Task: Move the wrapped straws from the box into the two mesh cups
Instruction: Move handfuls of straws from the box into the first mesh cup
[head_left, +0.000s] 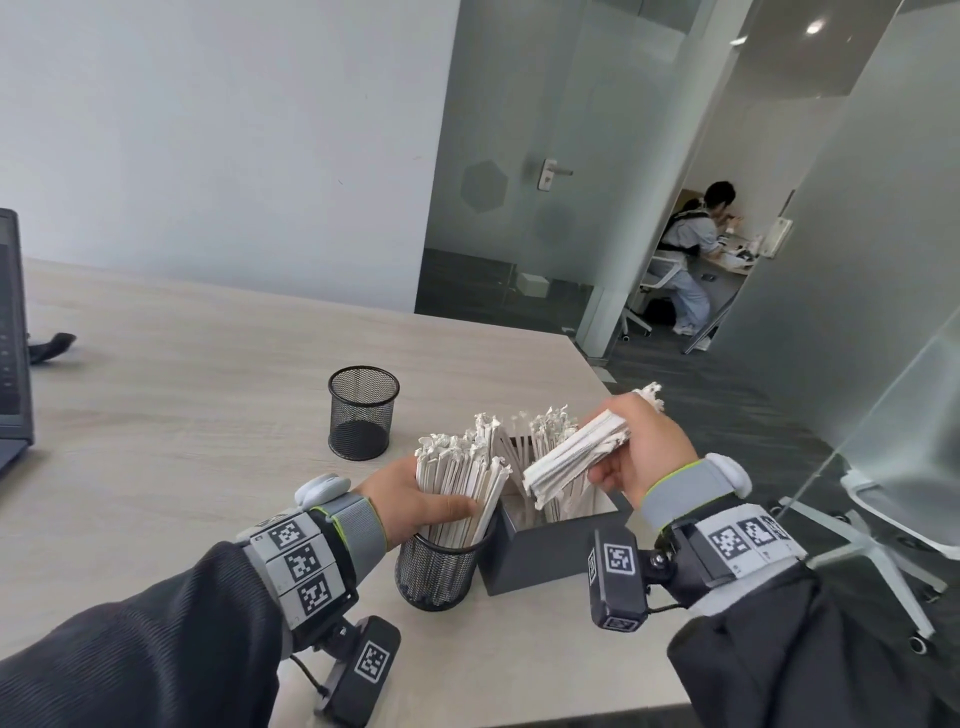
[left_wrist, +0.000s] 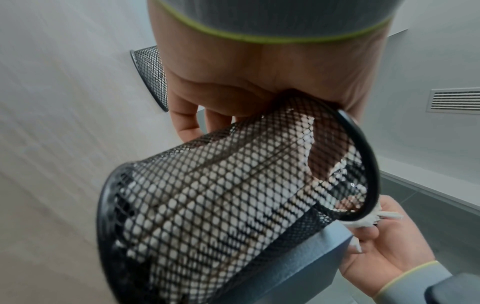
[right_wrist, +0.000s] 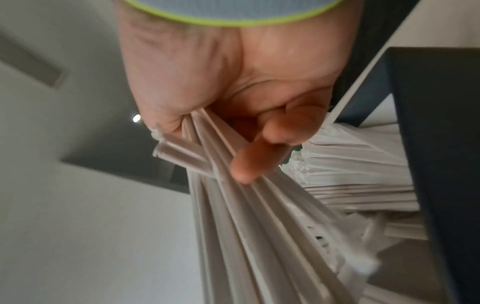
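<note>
Straws (head_left: 576, 457) gripped in right hand (head_left: 636, 457) over pale wood table (head_left: 208, 415); glass partitions beyond.

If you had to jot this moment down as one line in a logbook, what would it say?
left hand: steadies straws in near cup | right hand: grips bundle above box | far cup: empty

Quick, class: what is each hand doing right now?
Left hand: grips the straws in the near mesh cup.
Right hand: grips a bundle of straws.
</note>
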